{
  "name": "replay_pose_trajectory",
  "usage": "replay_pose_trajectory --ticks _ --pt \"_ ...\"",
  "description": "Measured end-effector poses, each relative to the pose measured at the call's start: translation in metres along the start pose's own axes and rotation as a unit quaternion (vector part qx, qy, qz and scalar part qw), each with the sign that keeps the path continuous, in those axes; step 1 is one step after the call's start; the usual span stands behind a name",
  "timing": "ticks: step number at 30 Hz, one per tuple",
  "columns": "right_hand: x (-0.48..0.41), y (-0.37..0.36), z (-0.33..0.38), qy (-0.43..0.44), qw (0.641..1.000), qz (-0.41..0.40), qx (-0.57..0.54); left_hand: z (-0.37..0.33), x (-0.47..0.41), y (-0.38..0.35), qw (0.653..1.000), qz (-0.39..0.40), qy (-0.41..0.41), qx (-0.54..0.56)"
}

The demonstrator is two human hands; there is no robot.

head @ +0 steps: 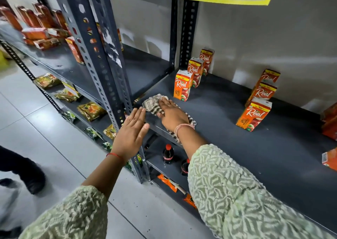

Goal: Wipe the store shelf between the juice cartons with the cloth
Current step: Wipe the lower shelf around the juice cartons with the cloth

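My right hand (171, 113) lies flat, fingers spread, pressing the patterned cloth (153, 103) onto the dark shelf (228, 129) at its front left corner, just beside the slotted upright (102, 70); my left hand (132, 131) is open and holds nothing, hovering at the shelf's front edge near that upright. The stretch I mean to wipe runs between the left row of juice cartons (183, 85) and the right row of juice cartons (254, 115), which stand well apart with bare shelf between them.

To do this well, I judge I should keep the palm flat so the whole cloth bears on the metal; sweep from this corner towards the back wall and across in overlapping passes; slow down near the nearest carton, since it looks light enough to tip at a nudge; gather the trailing end of the cloth, which hangs over the front lip under my wrist, so it does not drag dust back; my free hand could steady a carton if I come close.
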State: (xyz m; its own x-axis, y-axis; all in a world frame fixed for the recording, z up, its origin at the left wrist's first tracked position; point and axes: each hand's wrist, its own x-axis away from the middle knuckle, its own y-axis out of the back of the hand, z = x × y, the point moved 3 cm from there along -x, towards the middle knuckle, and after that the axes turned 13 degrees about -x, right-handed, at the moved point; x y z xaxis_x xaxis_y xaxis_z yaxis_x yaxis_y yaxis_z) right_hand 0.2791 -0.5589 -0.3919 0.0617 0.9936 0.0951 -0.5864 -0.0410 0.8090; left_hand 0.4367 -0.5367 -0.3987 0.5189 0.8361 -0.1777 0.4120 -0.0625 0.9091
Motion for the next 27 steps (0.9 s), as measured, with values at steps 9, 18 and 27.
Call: replay_pose_trajectory --ticks 9,18,27 --pt "0.043 0.002 -0.001 0.13 0.99 0.048 0.027 -0.01 -0.025 -0.002 0.993 0.013 -0.038 -0.11" --pt "0.127 0.023 -0.041 0.114 0.992 0.061 0.015 -0.013 -0.039 -0.023 0.988 0.116 -0.018 -0.102" --pt "0.107 0.053 -0.064 -0.13 0.933 -0.275 -0.191 -0.038 -0.056 -0.04 0.983 0.12 -0.034 -0.131"
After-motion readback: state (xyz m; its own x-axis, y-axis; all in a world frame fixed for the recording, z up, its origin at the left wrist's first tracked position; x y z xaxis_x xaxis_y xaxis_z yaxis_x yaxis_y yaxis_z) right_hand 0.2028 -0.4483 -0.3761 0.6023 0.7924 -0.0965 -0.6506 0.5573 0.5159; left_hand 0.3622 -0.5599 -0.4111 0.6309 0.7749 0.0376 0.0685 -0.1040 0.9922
